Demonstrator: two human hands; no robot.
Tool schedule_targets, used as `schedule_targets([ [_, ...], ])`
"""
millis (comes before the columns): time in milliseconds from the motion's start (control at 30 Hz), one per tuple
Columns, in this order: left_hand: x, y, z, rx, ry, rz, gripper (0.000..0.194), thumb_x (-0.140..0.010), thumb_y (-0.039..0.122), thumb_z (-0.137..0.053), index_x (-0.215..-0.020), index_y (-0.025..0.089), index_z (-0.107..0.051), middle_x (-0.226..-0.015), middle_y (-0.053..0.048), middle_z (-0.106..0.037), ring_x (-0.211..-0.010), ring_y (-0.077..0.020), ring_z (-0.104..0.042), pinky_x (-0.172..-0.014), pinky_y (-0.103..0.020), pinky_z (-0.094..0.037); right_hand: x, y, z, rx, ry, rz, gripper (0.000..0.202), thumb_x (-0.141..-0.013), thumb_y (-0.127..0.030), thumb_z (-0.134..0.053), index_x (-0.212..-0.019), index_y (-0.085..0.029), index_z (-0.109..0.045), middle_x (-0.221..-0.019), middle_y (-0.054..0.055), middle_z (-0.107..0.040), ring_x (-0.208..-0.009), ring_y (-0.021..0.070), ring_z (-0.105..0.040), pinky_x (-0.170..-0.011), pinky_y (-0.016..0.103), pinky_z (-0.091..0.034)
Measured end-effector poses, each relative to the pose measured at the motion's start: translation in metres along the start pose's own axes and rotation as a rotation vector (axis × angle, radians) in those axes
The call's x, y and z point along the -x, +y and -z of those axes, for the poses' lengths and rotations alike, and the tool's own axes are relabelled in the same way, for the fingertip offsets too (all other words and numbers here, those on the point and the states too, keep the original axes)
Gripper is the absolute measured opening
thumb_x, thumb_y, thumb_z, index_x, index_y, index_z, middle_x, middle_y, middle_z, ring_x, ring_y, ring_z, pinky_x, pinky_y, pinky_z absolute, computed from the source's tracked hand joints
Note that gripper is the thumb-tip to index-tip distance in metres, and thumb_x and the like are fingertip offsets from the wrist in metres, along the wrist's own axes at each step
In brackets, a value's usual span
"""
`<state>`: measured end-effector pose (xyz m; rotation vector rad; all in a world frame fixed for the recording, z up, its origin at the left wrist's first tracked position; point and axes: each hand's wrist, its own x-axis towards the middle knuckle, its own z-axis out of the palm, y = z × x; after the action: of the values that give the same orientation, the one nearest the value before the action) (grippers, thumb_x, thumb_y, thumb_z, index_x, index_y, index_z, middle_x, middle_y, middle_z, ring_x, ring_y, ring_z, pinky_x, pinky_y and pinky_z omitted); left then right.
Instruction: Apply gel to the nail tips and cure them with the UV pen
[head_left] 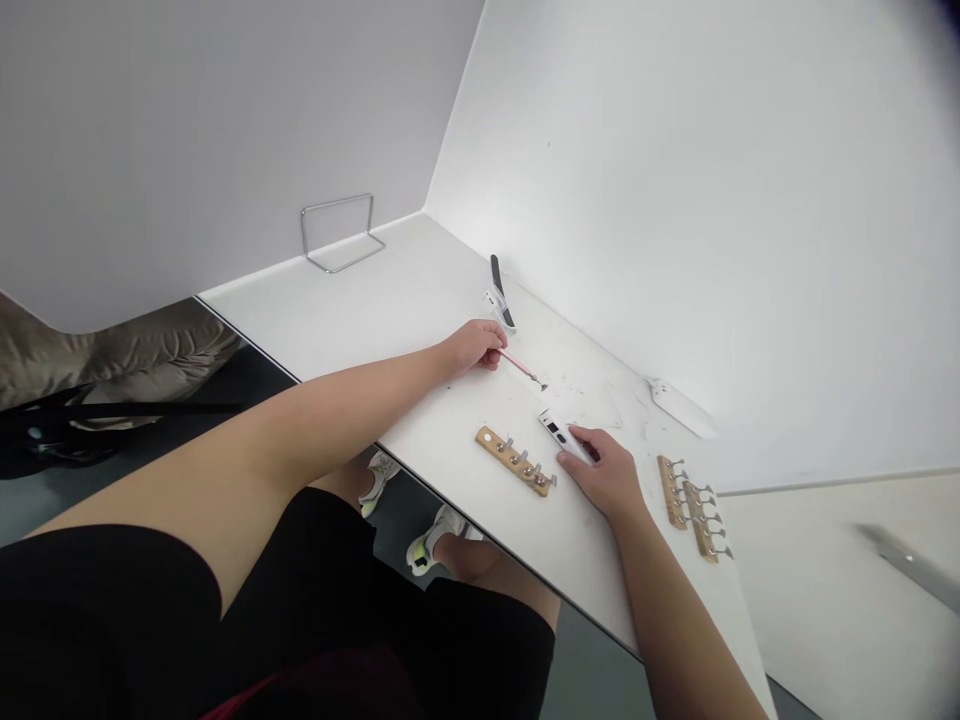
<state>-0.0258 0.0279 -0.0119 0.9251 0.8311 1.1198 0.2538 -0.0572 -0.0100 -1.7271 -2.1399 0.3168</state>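
Note:
My left hand [480, 345] is closed in a pinch around the end of a thin pinkish stick [519, 364] with a small dark tip. That tip points right, close to the tabletop. In my right hand [606, 470] is a slim white handheld device [564, 437] with a dark display and a button, its front end facing the stick's tip. The two do not touch. Just left of my right hand lies a wooden rack with metal hooks [514, 461]. Dark specks and smudges mark the white table [420, 290] around the stick's tip.
Behind my left hand lie a black strip-like object [496, 275] and a small white item [496, 306]. A bent wire stand [344, 233] is at the left panel. Two more hook racks [690, 505] lie at right, and a white flat blade-shaped object [679, 406] rests against the back wall.

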Motion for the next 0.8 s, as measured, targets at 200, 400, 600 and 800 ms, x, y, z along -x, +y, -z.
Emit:
schedule_targets([
  [200,-0.002,0.0,0.001,0.022,-0.021,0.0,0.012,-0.068,0.003,-0.049,-0.062,0.014,-0.05,-0.043,0.001,-0.047,-0.043,-0.0092,-0.048,-0.054,-0.027,-0.044,0.002,0.005,-0.002,-0.034,0.023,0.051,0.044,-0.069,-0.04,-0.06,-0.108,-0.02,-0.058,-0.099,0.007,-0.063,-0.086,0.0211,-0.058,-0.078,0.038,-0.049],
  [400,-0.01,-0.007,0.003,0.008,-0.043,-0.021,0.011,-0.066,0.004,-0.048,-0.062,0.014,-0.051,-0.043,0.001,-0.048,-0.04,-0.0096,-0.047,-0.05,-0.027,-0.043,-0.001,0.003,0.001,-0.121,0.151,0.075,0.038,-0.077,-0.036,-0.053,-0.11,-0.017,-0.054,-0.101,0.01,-0.06,-0.083,0.0197,-0.058,-0.072,0.037,-0.051],
  [600,-0.009,-0.005,0.005,0.085,-0.045,0.02,0.01,-0.065,0.005,-0.048,-0.064,0.014,-0.051,-0.044,0.0,-0.049,-0.042,-0.0102,-0.049,-0.051,-0.027,-0.045,-0.034,-0.037,0.014,0.02,0.271,0.188,0.046,-0.073,-0.035,-0.059,-0.116,-0.02,-0.051,-0.111,0.01,-0.059,-0.1,0.0242,-0.056,-0.083,0.041,-0.048],
  [800,-0.011,-0.004,0.007,0.152,-0.046,0.039,0.011,-0.066,0.004,-0.045,-0.066,0.014,-0.051,-0.044,0.0,-0.051,-0.041,-0.0102,-0.05,-0.052,-0.027,-0.046,-0.066,-0.071,0.004,0.162,0.251,0.4,0.042,-0.072,-0.032,-0.061,-0.112,-0.021,-0.055,-0.108,0.009,-0.061,-0.103,0.0253,-0.055,-0.087,0.044,-0.046],
])
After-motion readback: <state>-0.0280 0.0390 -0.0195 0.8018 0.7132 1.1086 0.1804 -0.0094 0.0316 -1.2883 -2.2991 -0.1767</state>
